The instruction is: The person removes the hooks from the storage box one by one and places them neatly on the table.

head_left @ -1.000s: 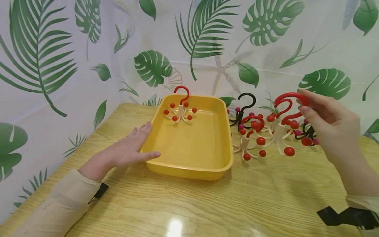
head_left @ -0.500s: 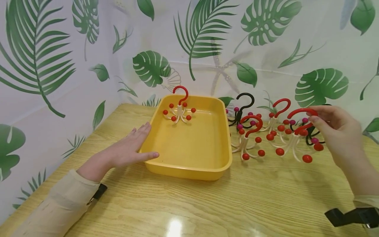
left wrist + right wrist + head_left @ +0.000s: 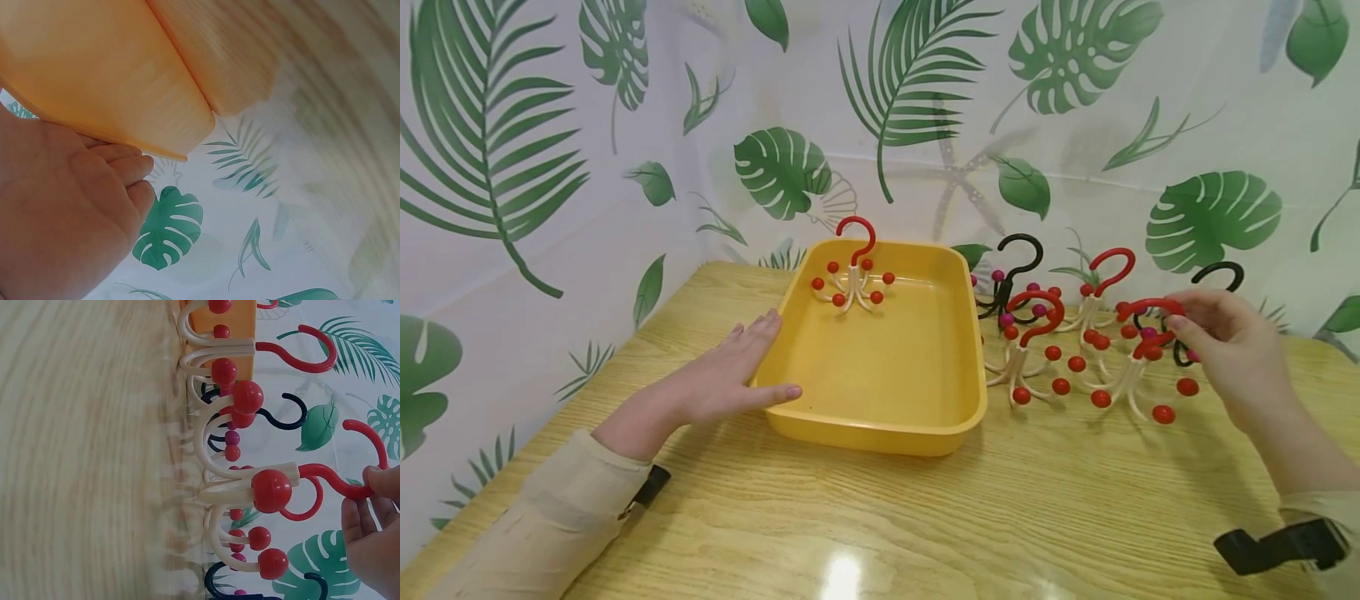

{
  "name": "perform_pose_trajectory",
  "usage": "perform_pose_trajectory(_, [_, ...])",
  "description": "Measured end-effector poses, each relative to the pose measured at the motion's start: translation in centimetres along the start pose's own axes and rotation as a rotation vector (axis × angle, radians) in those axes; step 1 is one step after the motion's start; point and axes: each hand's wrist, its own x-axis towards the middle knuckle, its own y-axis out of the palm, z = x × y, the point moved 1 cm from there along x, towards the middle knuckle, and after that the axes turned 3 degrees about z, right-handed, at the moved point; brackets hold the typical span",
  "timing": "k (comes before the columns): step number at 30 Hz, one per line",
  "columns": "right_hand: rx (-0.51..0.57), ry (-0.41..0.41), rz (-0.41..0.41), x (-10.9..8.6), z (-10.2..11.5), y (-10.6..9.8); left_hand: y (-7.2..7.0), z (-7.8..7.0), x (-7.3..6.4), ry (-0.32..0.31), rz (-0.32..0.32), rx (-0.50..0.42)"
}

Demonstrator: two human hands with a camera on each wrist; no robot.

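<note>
My right hand (image 3: pixel 1240 350) pinches the red hook of a cream octopus-shaped hook hanger (image 3: pixel 1133 371) with red balls on its curved arms. This hanger is upright, low over the wooden table on the right; whether its arms touch the wood I cannot tell. My left hand (image 3: pixel 722 375) lies with straight fingers against the left rim of a yellow plastic tray (image 3: pixel 872 439), thumb over the near corner. The left wrist view also shows those fingers along the tray wall (image 3: pixel 112 69). Inside the tray, toward its back left, stands a similar cream hanger (image 3: pixel 853 283) with a red hook.
Between the tray and my right hand stands another cream hanger (image 3: pixel 1017 362). Behind are a further red-hooked hanger (image 3: pixel 1112 267) and two black hangers, one by the tray (image 3: pixel 1005 292) and one at right (image 3: pixel 1225 268). A leaf-printed wall covering (image 3: pixel 970 100) backs the table (image 3: pixel 775 517).
My right hand first carried the hanger right and down, then slightly left and a little lower, still gripping its hook. My left hand and the tray have stayed in place.
</note>
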Motion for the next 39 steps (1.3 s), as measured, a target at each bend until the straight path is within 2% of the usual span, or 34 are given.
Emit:
perform_pose_trajectory(5, [-0.034, -0.002, 0.007, 0.0, -0.5, 0.2, 0.1, 0.0, 0.0, 0.004, -0.004, 0.001])
perform_pose_trajectory(12, [-0.065, 0.035, 0.03, 0.0, -0.9, 0.4, 0.0, 0.0, -0.1, 0.01, -0.012, 0.001])
perform_pose_trajectory(17, [-0.1, 0.049, 0.036, 0.0, -1.0, 0.5, 0.0, 0.0, -0.1, -0.005, -0.002, 0.002])
perform_pose_trajectory(22, [-0.067, 0.042, 0.051, 0.0, -1.1, 0.4, 0.0, 0.0, 0.0, -0.006, -0.001, 0.0])
perform_pose_trajectory(28, [-0.049, 0.058, 0.106, 0.0, -1.3, -0.1, -0.1, 0.0, 0.1, 0.004, 0.0, 0.005])
perform_pose_trajectory(31, [-0.082, 0.052, 0.125, 0.0, -1.2, -0.2, -0.2, 0.0, 0.0, 0.007, 0.001, 0.008])
perform_pose_trajectory(37, [-0.219, -0.029, 0.165, 0.1, -0.7, -0.1, -0.1, 0.1, 0.1, 0.015, -0.004, 0.003])
perform_pose_trajectory(39, [-0.257, -0.019, 0.197, 0.2, -0.1, 0.1, 0.0, 0.1, 0.1, 0.015, -0.005, 0.001])
